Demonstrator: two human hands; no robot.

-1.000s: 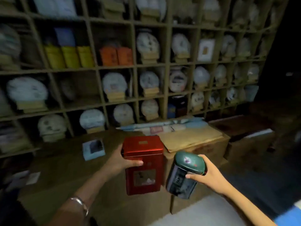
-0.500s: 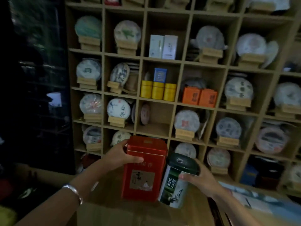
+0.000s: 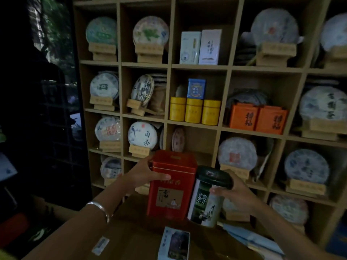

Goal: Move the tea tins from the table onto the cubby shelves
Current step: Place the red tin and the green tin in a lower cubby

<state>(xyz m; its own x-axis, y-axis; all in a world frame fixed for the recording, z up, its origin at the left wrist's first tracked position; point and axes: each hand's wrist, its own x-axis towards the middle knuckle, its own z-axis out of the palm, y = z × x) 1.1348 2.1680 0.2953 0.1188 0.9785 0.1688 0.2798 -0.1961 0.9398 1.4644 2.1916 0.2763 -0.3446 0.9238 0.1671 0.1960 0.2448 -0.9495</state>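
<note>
Compared with half a second before, we saw the cubby shelves (image 3: 223,126) larger and closer, the view having shifted slightly left, while both tins kept their places in our hands, side by side and raised in front of the lower cubbies. A second earlier the shelf had stood farther off and angled, with the tins held low over the table.

Our left hand (image 3: 144,173), a silver bangle (image 3: 100,209) on its wrist, was clamped on the upper left side of the red tin (image 3: 171,186), thumb laid across its front just under the lid. That tin was tall and square, upright, with a stepped lid and a beige label showing a small seated figure. Touching or just beside it stood the round tin (image 3: 208,197), tilted a little, with a dark green lid and a white and green body bearing Chinese characters. Our right hand (image 3: 238,196) was wrapped around its right side, thumb across the front below the lid.

Behind the tins, the cubby under the three yellow canisters (image 3: 194,111) held only one tea cake (image 3: 178,139) leaning at its left. Low in view lay a small card (image 3: 175,244) on the brown table (image 3: 131,239)
</note>
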